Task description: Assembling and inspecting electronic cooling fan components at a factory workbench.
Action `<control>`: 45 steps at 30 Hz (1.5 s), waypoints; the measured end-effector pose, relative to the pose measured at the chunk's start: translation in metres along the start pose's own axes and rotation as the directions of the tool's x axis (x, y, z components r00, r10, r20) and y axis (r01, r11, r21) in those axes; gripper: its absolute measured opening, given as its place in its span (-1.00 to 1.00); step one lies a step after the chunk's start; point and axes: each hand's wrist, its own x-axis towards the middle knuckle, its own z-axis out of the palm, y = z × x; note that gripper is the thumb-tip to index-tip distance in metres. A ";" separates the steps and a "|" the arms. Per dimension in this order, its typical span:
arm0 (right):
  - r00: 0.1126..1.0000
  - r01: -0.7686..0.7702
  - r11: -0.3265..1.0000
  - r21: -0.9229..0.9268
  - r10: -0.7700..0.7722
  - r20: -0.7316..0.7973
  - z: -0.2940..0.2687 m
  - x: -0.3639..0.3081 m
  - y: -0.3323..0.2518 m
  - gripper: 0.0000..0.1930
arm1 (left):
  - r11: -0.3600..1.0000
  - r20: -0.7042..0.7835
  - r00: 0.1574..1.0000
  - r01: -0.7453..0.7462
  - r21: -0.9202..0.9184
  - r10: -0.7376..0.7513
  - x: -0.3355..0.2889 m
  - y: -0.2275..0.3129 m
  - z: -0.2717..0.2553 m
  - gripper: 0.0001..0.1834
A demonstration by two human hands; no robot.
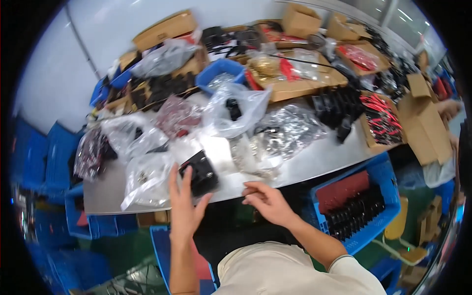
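With fingers apart on the left hand (186,211) in the head view, touching the left side of a black boxy part (202,179) at the front edge of the metal table (339,154), beside a clear plastic bag (153,169). With bent fingers on the right hand (268,202), near the same edge; cannot tell whether fingertips meet.

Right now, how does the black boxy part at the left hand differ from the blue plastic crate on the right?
The black boxy part is smaller and dark; the blue plastic crate is bigger and bright. The part is at the left hand; no hand is on the crate, which holds rows of black pieces. Both look angular.
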 end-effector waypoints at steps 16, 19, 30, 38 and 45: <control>0.997 -0.082 0.997 -0.003 0.082 0.006 -0.010 0.004 -0.012 -0.70 | 0.947 -0.385 0.906 0.052 -0.316 -0.178 -0.057 0.014 0.042 -0.81; 0.997 -0.069 0.996 -0.058 0.067 -0.036 -0.023 -0.001 -0.010 -0.72 | 0.979 -0.282 0.954 0.049 -0.196 -0.104 -0.029 0.005 0.018 -0.58; 0.991 -0.137 0.988 -0.069 0.136 -0.021 -0.024 0.003 -0.017 -0.74 | 1.000 0.060 0.998 -0.021 0.017 0.020 0.024 -0.023 0.003 -0.21; 0.941 0.336 0.740 -0.582 -0.239 0.240 0.007 0.021 -0.058 -0.73 | 0.935 -0.159 0.948 -0.225 0.273 0.275 0.079 -0.011 -0.100 -0.50; 0.802 0.545 0.682 -0.488 -0.255 0.539 0.010 0.030 -0.087 -0.71 | 0.891 0.095 0.995 -0.042 0.452 -0.001 0.090 -0.038 -0.123 -0.44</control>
